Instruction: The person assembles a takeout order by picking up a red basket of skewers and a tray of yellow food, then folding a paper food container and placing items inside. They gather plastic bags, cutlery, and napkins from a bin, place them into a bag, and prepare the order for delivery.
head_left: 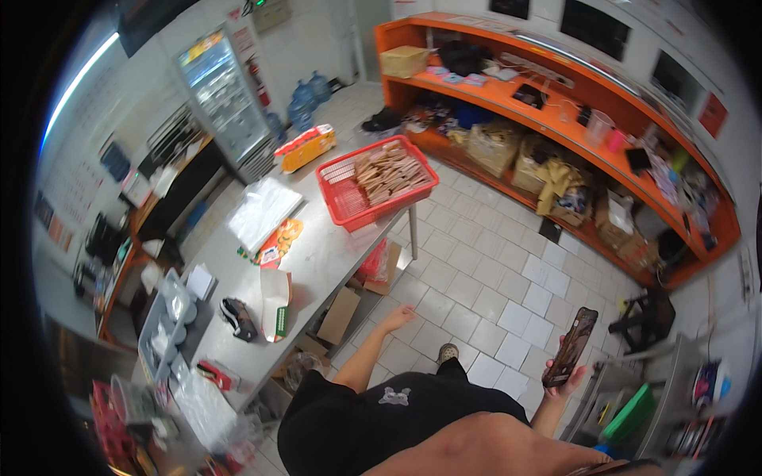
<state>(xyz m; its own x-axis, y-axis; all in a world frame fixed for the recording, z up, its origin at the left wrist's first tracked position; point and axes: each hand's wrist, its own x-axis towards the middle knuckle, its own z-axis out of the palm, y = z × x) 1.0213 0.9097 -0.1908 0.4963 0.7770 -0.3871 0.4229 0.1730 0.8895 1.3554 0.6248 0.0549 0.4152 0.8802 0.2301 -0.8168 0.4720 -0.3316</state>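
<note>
My right hand (565,382) is wrapped round a dark smartphone (573,347), held upright and slightly tilted at my right side. The phone's patterned side shows, and part of my fingers is behind it. My left hand (399,317) hangs in the air beside the steel table (317,274), fingers loosely apart with nothing in them. Closest to it are the table's long edge and the cardboard (340,315) on the shelf below. On the table's far end stands a red plastic basket (337,208) with many brown paper packets (389,176) in it.
The table also carries white plastic bags (263,208), an open box (276,305) and a grey compartment tray (168,321). An orange shelf unit (492,83) lines the far right wall. Behind me on the right are a black stool (644,321) and a metal rack (591,397).
</note>
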